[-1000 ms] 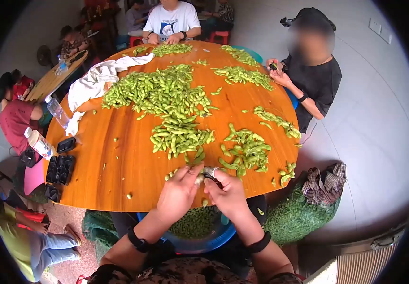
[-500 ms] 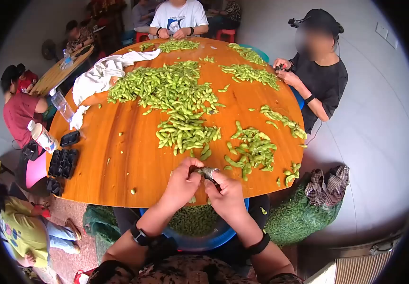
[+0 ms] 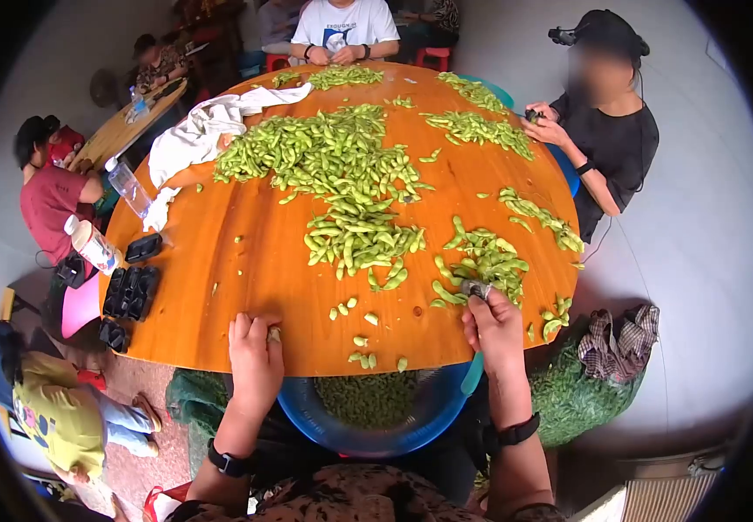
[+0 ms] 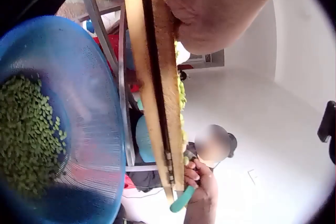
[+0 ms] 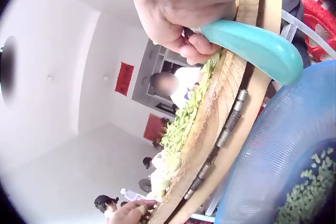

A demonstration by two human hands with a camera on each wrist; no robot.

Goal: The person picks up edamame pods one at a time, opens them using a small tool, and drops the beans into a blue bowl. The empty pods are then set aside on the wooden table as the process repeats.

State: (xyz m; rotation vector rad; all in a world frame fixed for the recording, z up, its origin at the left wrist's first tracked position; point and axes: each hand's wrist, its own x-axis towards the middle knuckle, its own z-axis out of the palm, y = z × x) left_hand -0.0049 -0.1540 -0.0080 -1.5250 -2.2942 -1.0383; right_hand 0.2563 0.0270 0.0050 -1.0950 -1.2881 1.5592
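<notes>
right hand [image 3: 494,329] clenched round teal-handled tool [image 5: 252,45], tip at pod pile [image 3: 481,261] near-right | left hand [image 3: 255,357] fingers curled at near table edge [image 3: 220,344], pinching 1 small pod [image 3: 274,334] | blue basin [image 3: 376,431] of shelled beans [image 4: 26,129] below edge, between both arms | loose beans [image 3: 361,348] near edge

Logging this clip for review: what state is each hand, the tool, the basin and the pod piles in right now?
left hand: at the table edge, fingers curled on a small pod.
right hand: grips the teal-handled tool.
blue basin: under the table edge, partly filled with shelled beans.
big pod pile: heaped mid-table, untouched.
loose beans: scattered near the edge.
</notes>
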